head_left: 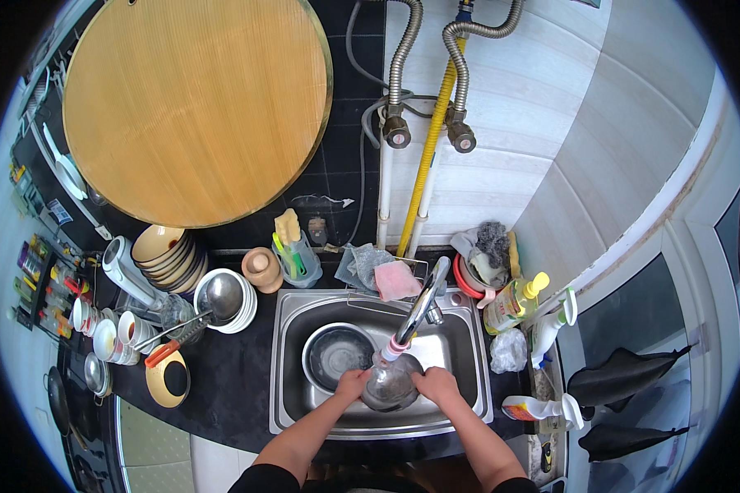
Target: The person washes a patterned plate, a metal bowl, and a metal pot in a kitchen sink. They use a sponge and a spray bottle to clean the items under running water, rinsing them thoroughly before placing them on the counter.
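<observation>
My left hand [353, 384] grips the left rim of a round metal bowl [389, 393], and my right hand [436, 384] grips its right side. Both hands are closed at the edge, with some fingertips hidden. The bowl is held inside the steel sink [478, 386], directly below the tap [419, 308] with its pink-and-white nozzle. Whether water is running is hard to make out. Left of my hands, a wider metal basin [311, 371] rests in the sink, partly behind the held bowl.
Left of the sink stand white bowls [242, 308], stacked patterned bowls [173, 255] and a wooden mortar [261, 269]. A pink cloth [397, 280] lies behind the tap. On the right are a yellow-capped bottle [514, 304] and spray bottles [551, 329]. A round wooden board [197, 107] hangs above.
</observation>
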